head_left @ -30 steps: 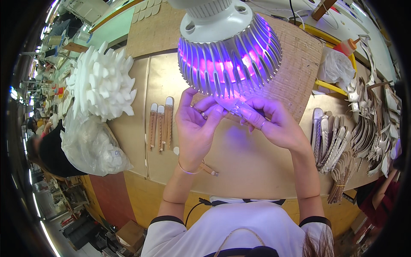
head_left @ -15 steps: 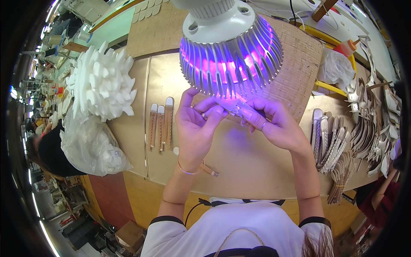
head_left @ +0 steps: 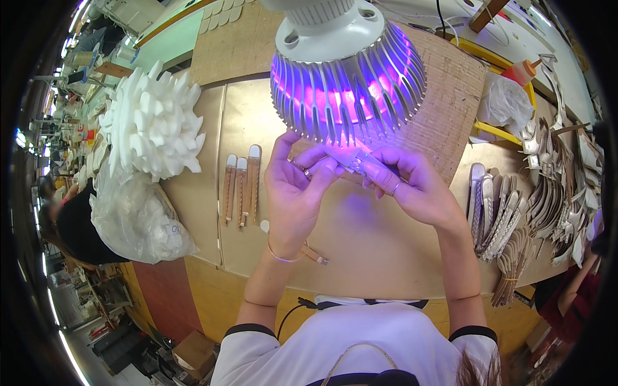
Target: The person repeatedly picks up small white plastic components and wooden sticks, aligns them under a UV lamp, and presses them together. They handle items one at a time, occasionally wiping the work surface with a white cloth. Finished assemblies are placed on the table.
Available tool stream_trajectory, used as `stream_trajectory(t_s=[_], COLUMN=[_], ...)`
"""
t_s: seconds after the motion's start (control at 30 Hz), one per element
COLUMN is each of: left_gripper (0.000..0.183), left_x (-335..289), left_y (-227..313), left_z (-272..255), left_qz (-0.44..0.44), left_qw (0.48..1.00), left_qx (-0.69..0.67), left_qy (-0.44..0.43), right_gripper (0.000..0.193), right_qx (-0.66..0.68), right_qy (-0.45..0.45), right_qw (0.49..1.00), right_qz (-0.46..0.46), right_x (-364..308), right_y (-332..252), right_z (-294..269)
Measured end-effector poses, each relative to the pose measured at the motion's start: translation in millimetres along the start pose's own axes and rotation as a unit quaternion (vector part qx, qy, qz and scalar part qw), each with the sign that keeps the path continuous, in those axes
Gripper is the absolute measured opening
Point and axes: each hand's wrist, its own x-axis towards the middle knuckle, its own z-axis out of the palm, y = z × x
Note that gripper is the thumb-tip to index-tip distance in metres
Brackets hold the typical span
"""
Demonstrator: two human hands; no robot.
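Observation:
A thin, flat strap-like piece (head_left: 342,155), tinted violet by the light, is held between my two hands just below a glowing lamp (head_left: 347,83). My left hand (head_left: 297,177) pinches its left end between thumb and fingers. From the other side, my right hand (head_left: 407,183) grips the right end, where a small shiny metal-looking part shows by the thumb. The exact kind of piece is hard to make out. Several brown straps with pale rounded tips (head_left: 241,186) lie to the left of my left hand. Another brown strap (head_left: 315,255) sticks out from behind my left wrist.
A white spiky foam bundle (head_left: 154,122) and a clear plastic bag (head_left: 138,222) stand at the left. Braided straps (head_left: 496,209) and many curved straps (head_left: 550,199) are heaped at the right. A yellow tray (head_left: 499,128) sits behind them. Cardboard (head_left: 444,96) lies under the lamp.

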Motion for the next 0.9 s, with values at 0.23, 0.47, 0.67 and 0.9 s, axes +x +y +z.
stream_trajectory(t_s=[0.23, 0.47, 0.67, 0.9], left_gripper=[0.048, 0.045, 0.047, 0.045], left_x=[-1.4, -3.6, -7.9, -13.1], left_y=[0.7, 2.8, 2.8, -1.4], left_z=[0.0, 0.3, 3.6, 4.2], left_qz=[-0.005, -0.011, -0.01, 0.024], left_qw=[1.0, 1.0, 0.999, 0.999], left_qx=[-0.009, -0.015, -0.007, -0.019], left_qy=[0.008, 0.008, 0.031, 0.027], right_gripper=[0.025, 0.024, 0.024, 0.023], right_qx=[-0.003, 0.001, -0.014, 0.006], right_qy=[-0.002, 0.001, 0.013, 0.037], right_qw=[1.0, 1.0, 0.999, 0.999], right_qz=[0.003, 0.01, 0.028, 0.017], right_x=[-0.7, -2.5, -4.3, -5.2], right_y=[-0.4, -0.9, -3.0, -7.2], right_z=[0.0, 2.2, 5.0, 10.3])
